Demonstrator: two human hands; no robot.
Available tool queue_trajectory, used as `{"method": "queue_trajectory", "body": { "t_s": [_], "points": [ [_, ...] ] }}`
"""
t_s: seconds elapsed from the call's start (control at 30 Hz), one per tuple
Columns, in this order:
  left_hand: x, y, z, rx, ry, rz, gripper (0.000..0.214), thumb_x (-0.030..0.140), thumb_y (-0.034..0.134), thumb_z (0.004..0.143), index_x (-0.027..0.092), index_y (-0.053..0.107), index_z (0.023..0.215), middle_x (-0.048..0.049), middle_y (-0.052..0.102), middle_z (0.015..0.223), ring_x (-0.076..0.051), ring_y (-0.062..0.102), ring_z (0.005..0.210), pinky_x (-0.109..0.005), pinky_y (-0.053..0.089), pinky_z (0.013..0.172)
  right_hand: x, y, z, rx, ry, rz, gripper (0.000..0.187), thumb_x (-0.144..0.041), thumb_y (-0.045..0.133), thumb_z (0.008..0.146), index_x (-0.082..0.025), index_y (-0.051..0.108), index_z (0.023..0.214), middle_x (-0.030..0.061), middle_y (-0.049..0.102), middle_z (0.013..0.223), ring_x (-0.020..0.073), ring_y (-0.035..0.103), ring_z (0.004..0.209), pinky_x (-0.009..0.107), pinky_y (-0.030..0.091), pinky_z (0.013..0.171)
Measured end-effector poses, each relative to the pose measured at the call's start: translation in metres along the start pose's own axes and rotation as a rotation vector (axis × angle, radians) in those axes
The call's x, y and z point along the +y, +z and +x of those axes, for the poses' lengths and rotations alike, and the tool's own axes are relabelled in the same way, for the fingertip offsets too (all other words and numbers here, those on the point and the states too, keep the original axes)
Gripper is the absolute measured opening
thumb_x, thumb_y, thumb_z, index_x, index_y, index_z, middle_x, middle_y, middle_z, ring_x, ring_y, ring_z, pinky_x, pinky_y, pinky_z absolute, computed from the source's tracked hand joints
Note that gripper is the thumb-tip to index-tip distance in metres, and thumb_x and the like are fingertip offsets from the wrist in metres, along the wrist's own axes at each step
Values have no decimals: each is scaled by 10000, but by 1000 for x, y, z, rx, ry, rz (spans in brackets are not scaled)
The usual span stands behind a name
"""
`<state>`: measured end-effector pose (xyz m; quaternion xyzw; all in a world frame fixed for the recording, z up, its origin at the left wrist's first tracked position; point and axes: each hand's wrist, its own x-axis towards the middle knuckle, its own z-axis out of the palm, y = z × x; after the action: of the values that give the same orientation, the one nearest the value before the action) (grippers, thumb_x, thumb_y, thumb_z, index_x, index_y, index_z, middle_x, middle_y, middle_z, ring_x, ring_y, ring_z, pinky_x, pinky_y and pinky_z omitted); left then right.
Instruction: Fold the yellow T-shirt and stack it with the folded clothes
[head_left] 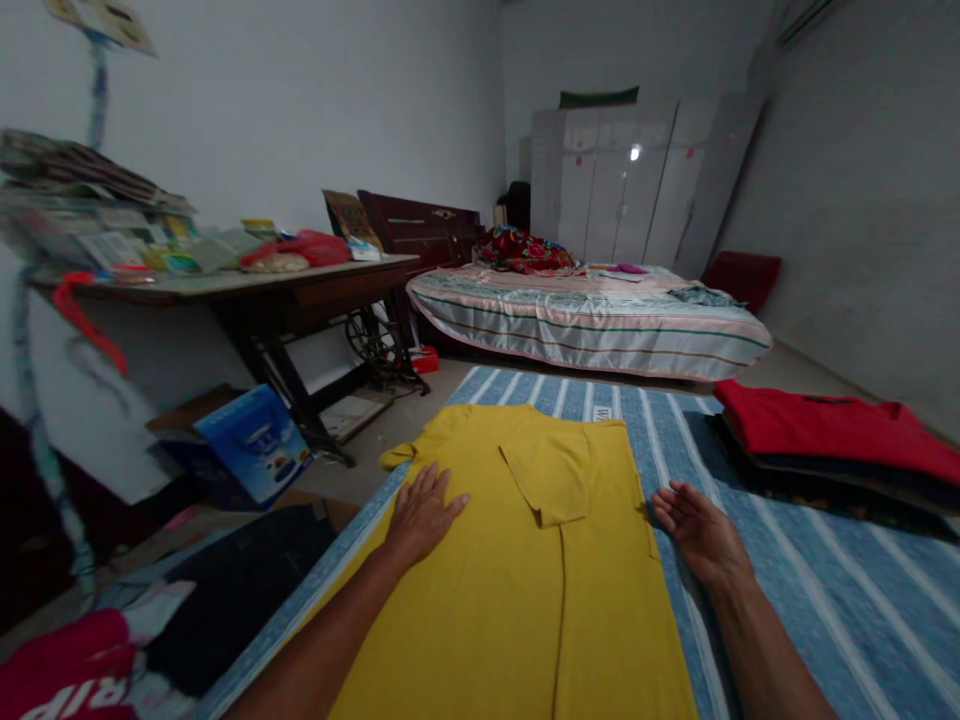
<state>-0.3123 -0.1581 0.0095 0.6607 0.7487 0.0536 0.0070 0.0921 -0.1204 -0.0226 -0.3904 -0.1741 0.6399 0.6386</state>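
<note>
A yellow short-sleeved shirt [487, 590] lies spread on a blue-and-white striped cloth [750, 590]. One side of the shirt is folded inward, and its sleeve [551, 470] rests across the middle. My left hand [424, 515] lies flat on the left part of the shirt, fingers spread. Beside the shirt's right edge, my right hand [701, 535] is turned palm inward, its fingers loosely curled and apart, holding nothing that I can see. The shirt's lower end runs out of the bottom of the view.
A stack of folded clothes with a red garment [847, 430] on top sits at the right. To the left are a sewing-machine table [300, 280], a blue box [259, 445] and dark clothes [240, 590]. A bed [592, 320] stands beyond, before a wardrobe [622, 190].
</note>
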Motion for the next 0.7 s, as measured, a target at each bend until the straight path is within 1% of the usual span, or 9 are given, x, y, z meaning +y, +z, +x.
{"method": "queue_trajectory", "body": {
  "t_s": [0.13, 0.23, 0.3, 0.37, 0.43, 0.53, 0.6, 0.67, 0.7],
  "points": [
    [-19, -13, -14, 58, 48, -85, 598, 432, 396, 864, 50, 481, 1317, -168, 375, 1464, -251, 319, 1366, -360, 249, 1123, 4, -3, -1, 12, -16, -71, 98, -222, 651, 735, -149, 643, 799, 72, 697, 756, 182, 682, 713, 270, 572, 636],
    [-42, -24, -37, 59, 44, -163, 560, 403, 445, 826, 71, 532, 1269, -149, 433, 1431, -243, 390, 1326, -349, 297, 1109, 5, 0, -7, 56, -84, -169, 149, -221, 701, 661, -144, 648, 777, 80, 697, 729, 193, 680, 671, 272, 574, 602],
    [-60, -29, -57, 78, 34, -247, 536, 404, 461, 807, 96, 565, 1233, -135, 479, 1399, -246, 439, 1292, -358, 337, 1089, 3, 7, -15, 76, -152, -247, 218, -252, 745, 608, -141, 657, 773, 85, 694, 704, 207, 678, 648, 282, 573, 577],
    [-75, -32, -77, 96, -10, -344, 502, 404, 478, 780, 131, 604, 1181, -113, 541, 1345, -246, 495, 1241, -360, 372, 1065, 0, 22, -25, 66, -217, -314, 318, -318, 788, 566, -132, 671, 796, 98, 693, 699, 223, 676, 647, 293, 570, 570],
    [-86, -34, -96, 103, -98, -449, 466, 409, 492, 743, 161, 642, 1108, -91, 610, 1263, -242, 555, 1173, -350, 410, 1032, 0, 45, -36, 24, -263, -377, 420, -388, 821, 533, -118, 682, 822, 117, 693, 715, 228, 673, 646, 290, 560, 561],
    [-93, -38, -116, 68, -248, -644, 450, 438, 502, 699, 188, 663, 1036, -71, 678, 1136, -232, 636, 1041, -315, 496, 920, 13, 95, -49, -95, -267, -535, 482, -473, 820, 534, -101, 686, 810, 126, 681, 696, 213, 653, 604, 265, 518, 505],
    [-96, -41, -123, 45, -339, -769, 465, 469, 532, 656, 187, 669, 999, -75, 708, 1054, -237, 671, 952, -305, 535, 835, 34, 135, -52, -274, -258, -702, 475, -535, 740, 628, -105, 677, 820, 106, 673, 676, 186, 636, 578, 255, 500, 514],
    [-99, -41, -127, 28, -404, -863, 482, 491, 578, 604, 180, 675, 959, -83, 728, 973, -249, 685, 899, -311, 546, 801, 61, 178, -51, -464, -306, -938, 458, -555, 592, 751, -109, 662, 828, 85, 662, 653, 176, 629, 561, 254, 490, 518],
    [-102, -40, -128, 18, -423, -900, 490, 499, 596, 585, 180, 675, 948, -82, 735, 934, -252, 688, 884, -312, 546, 797, 77, 199, -50, -577, -349, -1101, 448, -525, 497, 822, -108, 655, 861, 88, 668, 684, 177, 638, 583, 255, 490, 526]
  ]
}}
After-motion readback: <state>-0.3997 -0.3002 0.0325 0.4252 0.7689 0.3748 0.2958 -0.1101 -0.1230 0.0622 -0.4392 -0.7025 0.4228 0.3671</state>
